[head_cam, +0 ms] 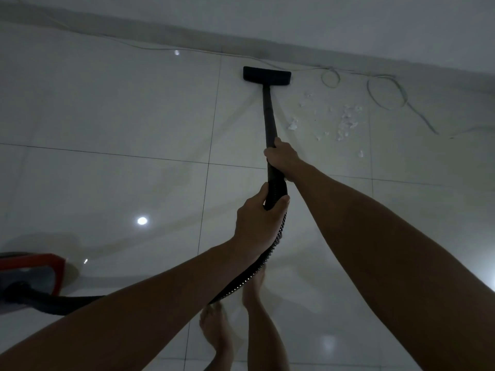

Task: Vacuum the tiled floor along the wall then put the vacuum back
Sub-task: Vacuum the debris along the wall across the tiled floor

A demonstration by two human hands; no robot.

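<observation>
A black vacuum wand (269,113) runs from my hands to a flat black floor head (266,74) resting on the glossy white tiled floor (107,116) close to the wall (348,25). My right hand (282,156) grips the wand partway up. Lower down, my left hand (258,218) grips the black handle where the ribbed hose (270,253) joins. The hose curves down and left to the red canister vacuum (32,274) at the left edge. White scraps of debris (345,121) lie on the tiles right of the wand.
A thin pale cable (385,92) runs along the base of the wall and loops on the floor at the upper right. My bare feet (214,330) stand on the tiles at the bottom centre. The room is dim.
</observation>
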